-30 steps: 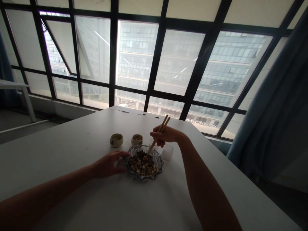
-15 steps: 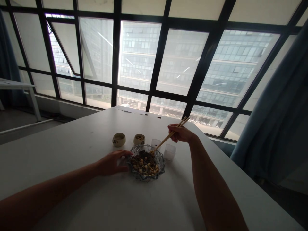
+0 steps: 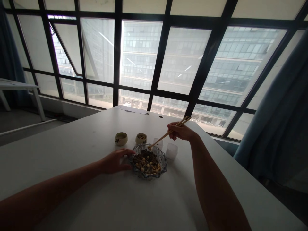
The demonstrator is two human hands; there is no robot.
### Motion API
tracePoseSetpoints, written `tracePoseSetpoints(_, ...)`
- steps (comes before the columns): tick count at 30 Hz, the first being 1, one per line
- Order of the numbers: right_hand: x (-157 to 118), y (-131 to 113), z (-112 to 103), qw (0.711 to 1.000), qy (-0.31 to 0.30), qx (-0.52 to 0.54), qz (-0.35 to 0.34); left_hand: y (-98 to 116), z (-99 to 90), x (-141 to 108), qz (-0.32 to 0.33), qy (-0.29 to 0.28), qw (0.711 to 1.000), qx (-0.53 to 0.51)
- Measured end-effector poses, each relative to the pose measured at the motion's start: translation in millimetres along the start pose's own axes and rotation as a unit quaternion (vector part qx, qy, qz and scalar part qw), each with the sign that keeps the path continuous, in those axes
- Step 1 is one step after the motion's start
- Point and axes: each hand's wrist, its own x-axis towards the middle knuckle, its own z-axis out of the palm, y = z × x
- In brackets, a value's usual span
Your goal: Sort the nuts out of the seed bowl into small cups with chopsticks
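My right hand (image 3: pixel 179 131) is closed round a pair of wooden chopsticks (image 3: pixel 166 134), whose tips are at the far rim of a glass bowl (image 3: pixel 163 165). A small pale piece seems to sit at the tips, too small to name. The bowl holds a mix of nuts and dark pieces (image 3: pixel 147 162). My left hand (image 3: pixel 117 161) rests with thumb and fingers apart against the bowl's left side. Behind the bowl are a small cup with nuts in it (image 3: pixel 141 138) and another small cup (image 3: pixel 121 139). Two clear plastic cups (image 3: pixel 171 151) (image 3: pixel 158 143) stand on the right.
All of this stands on a white table (image 3: pixel 84 141). Papers (image 3: pixel 130 109) lie at its far edge, near a dark round spot (image 3: pixel 161 116). A second table (image 3: pixel 16 84) is at the left, a blue curtain (image 3: pixel 276 112) at the right, and windows behind.
The chopstick tips have risen from the contents to the bowl's far rim, slightly left. My left hand stays at the bowl's side. The whole view has shifted slightly.
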Motion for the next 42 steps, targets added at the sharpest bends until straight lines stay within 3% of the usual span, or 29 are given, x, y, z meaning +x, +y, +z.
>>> tracePoseSetpoints(21,2,-11,11,1.0,0.01,-0.004,0.009,1,1.9,7,0.015,0.005,1.0,0.004)
tracePoseSetpoints(31,11,-12,16,0.999,0.017,-0.042,-0.02,3,-0.6,7,0.016,0.003,1.0,0.008)
tracePoseSetpoints(33,15,-11,18,0.997,0.049,-0.041,-0.051,3,-1.0,7,0.018,0.003,1.0,0.008)
tracePoseSetpoints(37,27,-7,25,0.972,0.181,-0.043,-0.143,4,-1.9,7,0.015,0.002,1.0,0.006)
tracePoseSetpoints(42,38,0,34,0.964,0.204,-0.09,-0.148,4,-1.8,7,0.009,-0.001,1.0,0.009)
